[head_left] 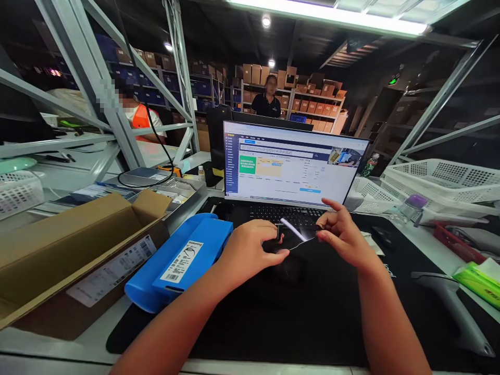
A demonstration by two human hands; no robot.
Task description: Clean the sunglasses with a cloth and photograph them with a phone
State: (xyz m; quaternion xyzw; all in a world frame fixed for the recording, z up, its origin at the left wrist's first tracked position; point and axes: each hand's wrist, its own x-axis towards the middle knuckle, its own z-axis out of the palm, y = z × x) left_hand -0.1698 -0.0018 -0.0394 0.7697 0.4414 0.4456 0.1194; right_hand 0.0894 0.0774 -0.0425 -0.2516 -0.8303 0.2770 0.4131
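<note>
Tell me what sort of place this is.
Probably a warehouse packing station: shelving stacked with cardboard cartons, an open labelled cardboard box, and what looks like a handheld barcode scanner.

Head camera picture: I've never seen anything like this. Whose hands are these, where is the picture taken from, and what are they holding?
This picture comes from a camera worn on a person's head, looking forward and down, so you see what they see. There is no robot here. The arms at the bottom are theirs: the left hand and the right hand pinch a thin pale strip between them, just above a black desk mat. To the left lie a blue plastic case and an open cardboard box. Ahead stands a laptop. To the right are a grey handheld scanner and white plastic baskets.
</note>
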